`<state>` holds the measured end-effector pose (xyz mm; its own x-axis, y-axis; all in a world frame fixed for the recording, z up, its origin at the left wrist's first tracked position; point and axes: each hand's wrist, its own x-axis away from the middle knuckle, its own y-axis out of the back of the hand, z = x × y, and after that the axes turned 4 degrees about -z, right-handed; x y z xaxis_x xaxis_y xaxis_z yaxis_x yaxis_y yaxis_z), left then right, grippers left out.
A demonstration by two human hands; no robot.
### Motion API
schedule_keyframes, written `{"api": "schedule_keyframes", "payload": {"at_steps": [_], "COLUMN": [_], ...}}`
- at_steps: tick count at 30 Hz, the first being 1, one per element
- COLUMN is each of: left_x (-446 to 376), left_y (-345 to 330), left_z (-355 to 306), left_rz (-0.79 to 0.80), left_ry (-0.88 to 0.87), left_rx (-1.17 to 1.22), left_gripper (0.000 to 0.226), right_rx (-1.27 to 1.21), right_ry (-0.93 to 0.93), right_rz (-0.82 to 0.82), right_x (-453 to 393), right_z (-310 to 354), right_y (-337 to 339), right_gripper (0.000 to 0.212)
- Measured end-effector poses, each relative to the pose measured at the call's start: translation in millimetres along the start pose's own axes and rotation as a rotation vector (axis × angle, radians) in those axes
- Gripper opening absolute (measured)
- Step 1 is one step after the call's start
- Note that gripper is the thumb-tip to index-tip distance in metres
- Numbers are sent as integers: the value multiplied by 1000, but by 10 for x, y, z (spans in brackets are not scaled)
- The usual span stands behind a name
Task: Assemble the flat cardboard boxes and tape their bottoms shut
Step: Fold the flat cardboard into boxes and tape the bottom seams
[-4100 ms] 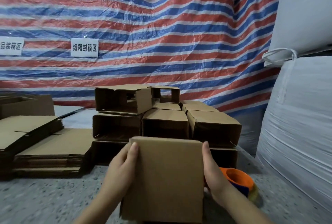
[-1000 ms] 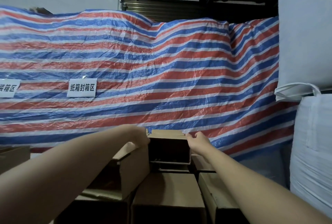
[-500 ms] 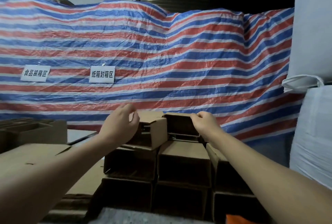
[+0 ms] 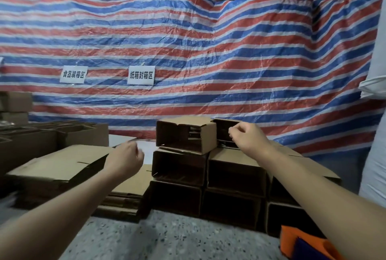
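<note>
Two white signs hang on the striped tarp (image 4: 208, 51): one (image 4: 72, 74) reads 食品装箱区, the other (image 4: 141, 75) 纸箱封箱区; the assembled boxes (image 4: 186, 134) stand stacked on the speckled tabletop (image 4: 167, 239), flat boxes (image 4: 58, 165) piled to their left; the left hand (image 4: 125, 159) hangs loosely curled, holding nothing; the right hand (image 4: 246, 138) hovers curled before the top box, contact unclear; an orange object (image 4: 296, 243) is cut off at the lower right.

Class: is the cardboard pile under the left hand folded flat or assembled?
Folded flat: the cardboard pile lies as thin layered sheets beneath the left hand.
</note>
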<state>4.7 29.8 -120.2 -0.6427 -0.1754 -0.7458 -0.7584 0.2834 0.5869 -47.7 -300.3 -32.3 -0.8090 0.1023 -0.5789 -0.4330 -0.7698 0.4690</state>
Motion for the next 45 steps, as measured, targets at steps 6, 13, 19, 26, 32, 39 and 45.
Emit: {"api": "schedule_keyframes", "payload": {"at_steps": [6, 13, 19, 26, 32, 39, 45], "left_x": [282, 470, 559, 563, 411, 227, 1], "left_y": [-635, -866, -860, -790, -563, -246, 258], "left_z": [470, 563, 543, 590, 559, 432, 74], "left_rz": [602, 729, 675, 642, 527, 284, -13], "left_ry": [-38, -16, -52, -110, -91, 9, 89], "left_rx": [-319, -348, -404, -376, -145, -119, 159], "left_gripper": [76, 98, 96, 81, 46, 29, 28], "right_rx": [53, 21, -26, -42, -31, -40, -12], "right_ry": [-51, -52, -37, -41, -45, -33, -18], "right_rz": [83, 212, 252, 267, 248, 229, 208], "right_x": [90, 197, 222, 271, 303, 323, 258], "right_z": [-223, -303, -270, -223, -201, -155, -55], "right_y": [-315, -882, -1087, -1062, -950, -845, -748], "right_gripper": [28, 21, 21, 22, 24, 25, 24]}}
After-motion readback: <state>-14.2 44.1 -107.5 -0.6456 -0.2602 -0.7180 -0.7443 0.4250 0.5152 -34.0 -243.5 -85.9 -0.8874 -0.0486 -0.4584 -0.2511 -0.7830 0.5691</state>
